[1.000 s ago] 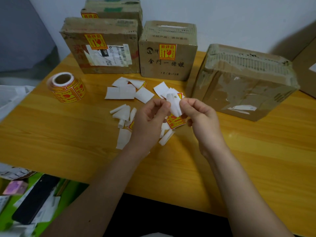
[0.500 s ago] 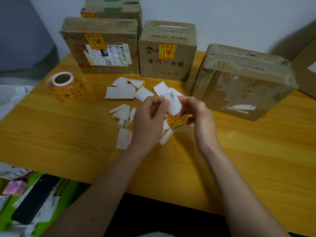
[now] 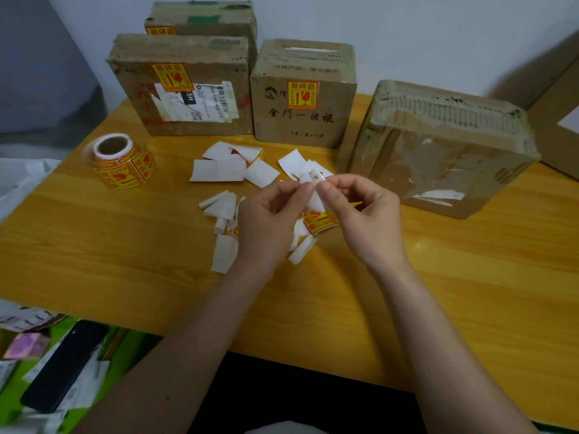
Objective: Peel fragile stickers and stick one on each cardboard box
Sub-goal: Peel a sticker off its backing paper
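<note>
Above the middle of the wooden table [image 3: 125, 252], my left hand [image 3: 269, 223] and my right hand [image 3: 366, 220] pinch one curled sticker piece [image 3: 313, 186] between thumbs and forefingers; its white back faces me. A yellow-and-red fragile sticker [image 3: 319, 221] lies on the table under the hands. The sticker roll [image 3: 120, 162] stands at the left. Three boxes at the back carry fragile stickers: the left box [image 3: 181, 89], the box behind it [image 3: 203, 18] and the middle box [image 3: 302, 95]. The right box [image 3: 438, 148] shows no sticker on its visible faces.
Several white backing scraps [image 3: 225, 169] lie scattered between the boxes and my hands. Another cardboard box [image 3: 560, 120] stands at the far right edge. A black phone [image 3: 62, 364] and papers lie on a green surface below the table's left front edge.
Both hands have risen a little and moved further from me with the sticker piece, which now looks more curled at its top. Nothing else on the table has moved.
</note>
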